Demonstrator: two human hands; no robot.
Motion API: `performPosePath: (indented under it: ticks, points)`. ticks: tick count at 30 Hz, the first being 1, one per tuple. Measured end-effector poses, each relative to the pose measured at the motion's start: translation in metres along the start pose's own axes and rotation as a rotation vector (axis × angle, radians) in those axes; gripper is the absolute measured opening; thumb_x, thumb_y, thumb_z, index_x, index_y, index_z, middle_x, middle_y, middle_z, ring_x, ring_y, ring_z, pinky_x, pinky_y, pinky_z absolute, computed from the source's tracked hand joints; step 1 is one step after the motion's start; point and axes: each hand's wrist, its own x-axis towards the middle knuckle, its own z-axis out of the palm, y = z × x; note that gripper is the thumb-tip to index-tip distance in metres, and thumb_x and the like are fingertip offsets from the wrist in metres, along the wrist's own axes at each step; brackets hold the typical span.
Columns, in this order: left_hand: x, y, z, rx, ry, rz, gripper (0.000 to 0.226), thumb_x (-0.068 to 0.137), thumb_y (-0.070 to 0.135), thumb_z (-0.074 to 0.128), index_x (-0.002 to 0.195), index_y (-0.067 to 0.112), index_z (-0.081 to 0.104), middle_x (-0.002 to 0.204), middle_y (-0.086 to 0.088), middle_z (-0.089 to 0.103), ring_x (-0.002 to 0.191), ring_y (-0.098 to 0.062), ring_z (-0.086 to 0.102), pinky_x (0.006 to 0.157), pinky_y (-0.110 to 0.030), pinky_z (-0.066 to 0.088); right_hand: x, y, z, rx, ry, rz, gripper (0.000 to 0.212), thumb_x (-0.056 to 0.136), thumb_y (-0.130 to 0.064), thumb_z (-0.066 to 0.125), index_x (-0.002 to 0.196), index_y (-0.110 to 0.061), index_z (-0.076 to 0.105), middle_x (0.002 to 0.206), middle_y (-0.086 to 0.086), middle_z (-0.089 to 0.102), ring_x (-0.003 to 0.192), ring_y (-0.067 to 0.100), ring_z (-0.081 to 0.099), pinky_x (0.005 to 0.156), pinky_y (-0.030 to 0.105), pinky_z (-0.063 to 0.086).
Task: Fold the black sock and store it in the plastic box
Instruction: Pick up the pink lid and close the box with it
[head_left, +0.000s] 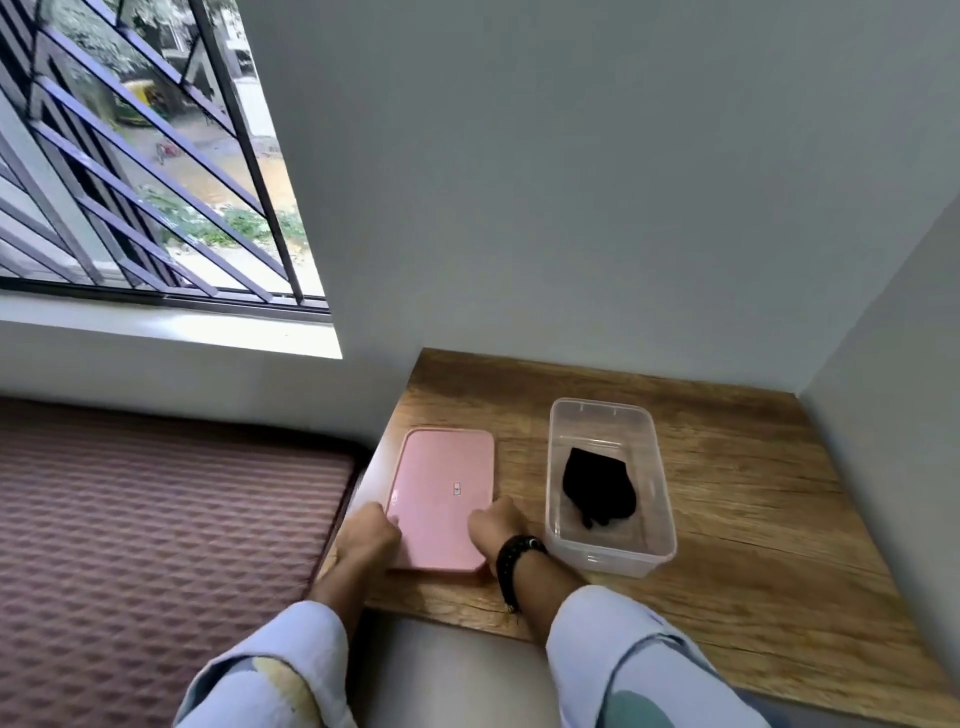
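So the black sock is folded into a chunky bundle and sitting inside the clear plastic box on the wooden table. Its long axis runs front to back along the box, wider end toward the wall and the narrower bit pointing back at me. The box is open on top, and its pink lid lies flat just to the left of it. My left hand has its grip curled onto the lid's near left edge, and my right hand is closed on the near right edge, black watch on that wrist.
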Motion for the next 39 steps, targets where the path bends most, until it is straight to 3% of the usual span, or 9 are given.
performPosePath:
  ticks: [5, 9, 12, 15, 18, 23, 28, 33, 39]
  points:
    - [-0.014, 0.017, -0.011, -0.233, 0.110, 0.079, 0.032, 0.103, 0.022, 0.054, 0.122, 0.012, 0.078, 0.120, -0.019, 0.077, 0.113, -0.041, 0.071, 0.094, -0.040, 0.055, -0.016, -0.013, -0.032, -0.200, 0.289, -0.273, 0.028, 0.100, -0.016, 0.046, 0.119, -0.006, 0.065, 0.129, 0.016, 0.062, 0.117, 0.035, 0.061, 0.086, 0.037, 0.049]
    - [-0.048, 0.077, -0.011, -0.352, 0.125, 0.201, 0.033, 0.103, 0.032, 0.053, 0.119, 0.019, 0.078, 0.114, -0.011, 0.079, 0.108, -0.033, 0.072, 0.084, -0.034, 0.054, -0.028, -0.006, -0.094, -0.171, 0.583, -0.337, 0.028, 0.104, -0.029, 0.042, 0.115, -0.013, 0.062, 0.114, 0.011, 0.067, 0.099, 0.033, 0.068, 0.074, 0.038, 0.055]
    - [-0.069, 0.113, 0.002, -0.354, 0.042, 0.279, 0.032, 0.104, 0.034, 0.055, 0.120, 0.018, 0.077, 0.119, -0.010, 0.078, 0.108, -0.034, 0.073, 0.095, -0.041, 0.060, -0.026, 0.021, -0.137, -0.109, 0.671, -0.303, 0.026, 0.103, -0.035, 0.043, 0.100, -0.020, 0.064, 0.097, 0.004, 0.070, 0.083, 0.024, 0.067, 0.072, 0.042, 0.061]
    - [-0.086, 0.131, 0.029, -0.313, -0.087, 0.342, 0.029, 0.103, 0.033, 0.058, 0.113, 0.016, 0.079, 0.114, -0.009, 0.079, 0.103, -0.031, 0.075, 0.094, -0.047, 0.063, -0.022, 0.060, -0.164, -0.151, 0.733, -0.183, 0.025, 0.100, -0.032, 0.047, 0.104, -0.019, 0.067, 0.098, 0.007, 0.071, 0.088, 0.029, 0.067, 0.075, 0.045, 0.061]
    - [-0.098, 0.142, 0.055, -0.287, -0.149, 0.338, 0.026, 0.103, 0.033, 0.058, 0.105, 0.017, 0.078, 0.107, -0.006, 0.080, 0.095, -0.024, 0.076, 0.088, -0.046, 0.066, -0.015, 0.094, -0.173, -0.165, 0.711, -0.080, 0.029, 0.100, -0.028, 0.046, 0.115, -0.018, 0.070, 0.109, 0.010, 0.070, 0.099, 0.033, 0.066, 0.083, 0.049, 0.060]
    - [-0.106, 0.153, 0.071, -0.260, -0.098, 0.319, 0.033, 0.103, 0.027, 0.055, 0.131, 0.016, 0.070, 0.123, -0.009, 0.076, 0.107, -0.030, 0.073, 0.094, -0.049, 0.064, 0.001, 0.116, -0.169, -0.061, 0.559, -0.097, 0.033, 0.103, -0.022, 0.038, 0.118, -0.019, 0.067, 0.114, 0.008, 0.071, 0.093, 0.027, 0.067, 0.081, 0.041, 0.059]
    - [-0.101, 0.159, 0.075, -0.196, -0.125, 0.366, 0.046, 0.108, 0.027, 0.042, 0.152, 0.021, 0.053, 0.137, -0.008, 0.069, 0.115, -0.031, 0.069, 0.097, -0.052, 0.062, 0.014, 0.113, -0.166, -0.111, 0.472, -0.137, 0.040, 0.102, -0.024, 0.036, 0.136, -0.018, 0.054, 0.124, 0.011, 0.066, 0.107, 0.032, 0.067, 0.091, 0.047, 0.058]
    - [-0.090, 0.164, 0.087, -0.111, -0.149, 0.384, 0.057, 0.108, 0.028, 0.030, 0.165, 0.034, 0.027, 0.152, -0.011, 0.053, 0.128, -0.035, 0.060, 0.107, -0.056, 0.055, 0.032, 0.119, -0.166, -0.164, 0.431, -0.186, 0.044, 0.102, -0.030, 0.030, 0.145, -0.024, 0.037, 0.109, 0.010, 0.071, 0.090, 0.029, 0.065, 0.082, 0.043, 0.056]
    - [-0.085, 0.157, 0.096, 0.043, -0.082, 0.491, 0.062, 0.108, 0.036, 0.024, 0.168, 0.035, 0.005, 0.147, -0.014, 0.058, 0.125, -0.036, 0.064, 0.109, -0.057, 0.053, 0.041, 0.120, -0.176, -0.213, 0.322, -0.247, 0.058, 0.105, -0.036, 0.026, 0.160, -0.033, 0.010, 0.098, 0.010, 0.071, 0.086, 0.029, 0.066, 0.081, 0.041, 0.055]
